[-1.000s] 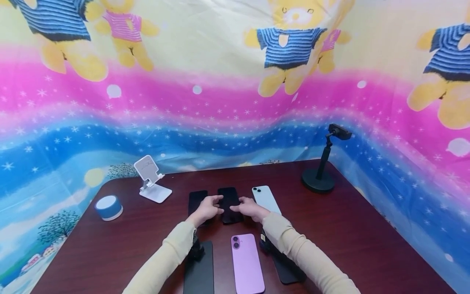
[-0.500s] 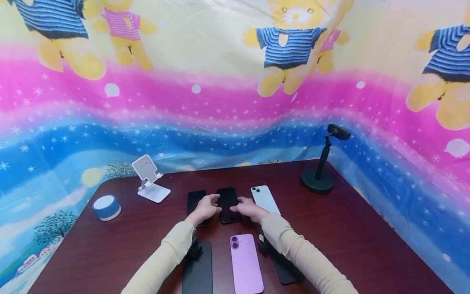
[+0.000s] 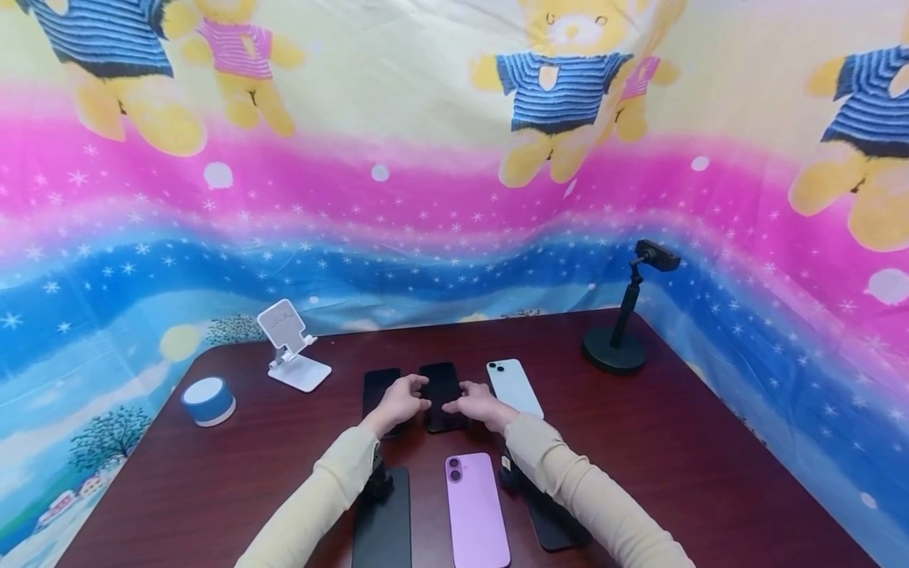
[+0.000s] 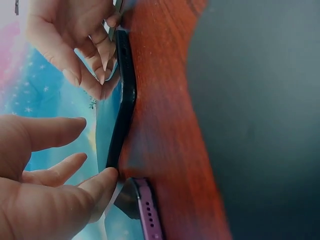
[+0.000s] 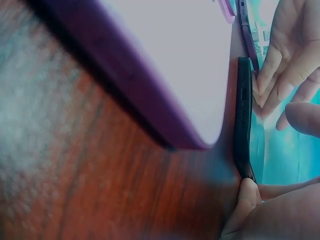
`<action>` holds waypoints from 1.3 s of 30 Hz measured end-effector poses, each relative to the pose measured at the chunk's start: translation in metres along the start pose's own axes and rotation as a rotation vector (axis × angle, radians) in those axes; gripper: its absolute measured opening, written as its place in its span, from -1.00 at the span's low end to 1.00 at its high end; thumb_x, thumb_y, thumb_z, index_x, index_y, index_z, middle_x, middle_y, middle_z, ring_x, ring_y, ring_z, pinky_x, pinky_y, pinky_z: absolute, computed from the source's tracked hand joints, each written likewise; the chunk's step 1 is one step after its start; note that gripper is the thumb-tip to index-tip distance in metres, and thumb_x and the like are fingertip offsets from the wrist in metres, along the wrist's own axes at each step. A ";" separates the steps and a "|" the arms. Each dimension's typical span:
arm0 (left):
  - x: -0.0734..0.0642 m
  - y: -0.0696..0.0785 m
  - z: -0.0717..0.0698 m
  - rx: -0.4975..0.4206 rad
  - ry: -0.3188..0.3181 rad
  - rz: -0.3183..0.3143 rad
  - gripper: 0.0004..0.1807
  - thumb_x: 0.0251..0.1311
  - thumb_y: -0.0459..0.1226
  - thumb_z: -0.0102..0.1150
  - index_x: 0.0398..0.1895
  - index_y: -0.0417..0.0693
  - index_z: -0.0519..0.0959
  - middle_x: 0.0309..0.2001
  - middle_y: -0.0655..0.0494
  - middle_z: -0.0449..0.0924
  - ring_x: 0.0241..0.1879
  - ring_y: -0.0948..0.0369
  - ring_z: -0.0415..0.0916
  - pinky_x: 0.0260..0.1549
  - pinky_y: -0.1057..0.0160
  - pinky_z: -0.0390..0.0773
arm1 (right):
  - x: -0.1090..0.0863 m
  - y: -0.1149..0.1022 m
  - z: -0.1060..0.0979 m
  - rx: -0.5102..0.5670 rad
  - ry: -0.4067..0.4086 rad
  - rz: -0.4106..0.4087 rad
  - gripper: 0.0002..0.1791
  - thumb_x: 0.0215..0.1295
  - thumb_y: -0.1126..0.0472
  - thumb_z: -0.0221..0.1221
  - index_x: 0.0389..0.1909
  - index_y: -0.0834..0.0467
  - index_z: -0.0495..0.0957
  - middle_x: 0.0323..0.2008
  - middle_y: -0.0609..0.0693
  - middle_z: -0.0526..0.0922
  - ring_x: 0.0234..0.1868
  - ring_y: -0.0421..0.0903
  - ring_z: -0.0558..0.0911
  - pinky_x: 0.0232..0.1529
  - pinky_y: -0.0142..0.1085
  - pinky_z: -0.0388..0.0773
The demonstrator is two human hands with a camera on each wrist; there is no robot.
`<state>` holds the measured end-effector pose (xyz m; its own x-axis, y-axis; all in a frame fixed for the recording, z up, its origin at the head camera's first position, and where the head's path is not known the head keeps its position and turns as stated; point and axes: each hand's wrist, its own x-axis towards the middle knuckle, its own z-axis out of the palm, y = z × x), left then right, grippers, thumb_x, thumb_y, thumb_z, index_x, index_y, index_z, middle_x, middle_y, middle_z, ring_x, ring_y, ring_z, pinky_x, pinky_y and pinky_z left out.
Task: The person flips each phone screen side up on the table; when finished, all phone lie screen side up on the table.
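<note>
A black smartphone (image 3: 443, 406) lies screen up on the table between both hands. My left hand (image 3: 401, 401) reaches over its left side, partly covering a second black phone (image 3: 379, 386). In the left wrist view, the left thumb (image 4: 105, 187) touches the middle phone's edge while the other fingers hover, loosely bent. My right hand (image 3: 483, 404) is at the opposite side, beside a pale green phone (image 3: 517, 386). Seen from the right wrist, a right-hand digit (image 5: 247, 192) meets the near corner of the middle phone (image 5: 243, 115). The phone lies flat, with neither hand wrapped round it.
Nearer the body lie a purple phone (image 3: 477, 505), a dark slab-like device (image 3: 383, 521) and a black phone (image 3: 557, 521) partly under the right forearm. A white phone stand (image 3: 298, 367), a blue-and-white cylinder (image 3: 209, 402) and a black stand (image 3: 616, 347) stand farther out.
Both hands stay almost in place over the middle phone. The right thumb has shifted slightly toward the left across it. The phones have not visibly moved on the table.
</note>
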<state>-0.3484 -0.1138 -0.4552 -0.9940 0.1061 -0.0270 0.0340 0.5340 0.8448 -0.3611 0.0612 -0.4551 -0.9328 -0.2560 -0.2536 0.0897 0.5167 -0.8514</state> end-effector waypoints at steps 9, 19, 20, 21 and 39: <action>0.003 0.006 -0.003 0.057 0.099 0.060 -0.52 0.07 -0.51 0.16 0.13 -0.30 0.48 0.16 -0.29 0.49 0.13 -0.13 0.48 0.08 -0.05 0.50 | 0.001 0.006 -0.003 -0.014 0.080 -0.075 -0.37 0.18 0.19 0.23 0.21 0.42 0.31 -0.03 0.26 0.54 -0.04 0.07 0.52 0.09 -0.03 0.46; 0.013 0.019 0.008 0.044 0.106 0.138 -0.57 -0.02 -0.52 0.20 0.02 -0.27 0.54 0.09 -0.22 0.55 0.09 -0.11 0.51 0.01 -0.01 0.54 | -0.021 -0.002 -0.033 -0.179 0.221 -0.065 -0.43 0.23 0.19 0.21 0.19 0.43 0.38 -0.07 0.25 0.60 -0.11 0.06 0.59 -0.03 -0.08 0.54; 0.013 0.020 0.009 0.045 0.110 0.141 -0.57 -0.03 -0.52 0.20 0.01 -0.26 0.55 0.08 -0.21 0.56 0.10 -0.11 0.51 0.01 -0.02 0.54 | -0.024 -0.002 -0.038 -0.202 0.231 -0.054 -0.42 0.23 0.18 0.21 0.20 0.43 0.38 -0.03 0.28 0.59 -0.07 0.09 0.59 -0.02 -0.06 0.54; 0.014 0.021 0.010 0.046 0.112 0.146 -0.57 -0.05 -0.52 0.20 -0.01 -0.25 0.56 0.07 -0.20 0.56 0.10 -0.11 0.50 0.01 -0.03 0.54 | -0.026 -0.002 -0.044 -0.226 0.244 -0.043 -0.41 0.24 0.17 0.21 0.20 0.43 0.37 0.02 0.30 0.57 -0.03 0.12 0.58 -0.01 -0.05 0.54; 0.054 0.042 0.024 0.182 0.027 0.205 -0.57 0.10 -0.52 0.11 0.10 -0.35 0.47 0.10 -0.25 0.49 0.07 -0.11 0.46 0.05 -0.01 0.49 | -0.046 0.035 -0.107 -0.176 0.040 0.193 -0.45 0.50 0.20 -0.12 0.37 0.42 0.10 0.18 0.36 0.35 -0.58 -0.10 0.63 -0.57 -0.34 0.58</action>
<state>-0.3980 -0.0657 -0.4343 -0.9668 0.2062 0.1508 0.2502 0.6457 0.7214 -0.3521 0.1781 -0.4240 -0.9176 -0.1080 -0.3825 0.2086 0.6882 -0.6949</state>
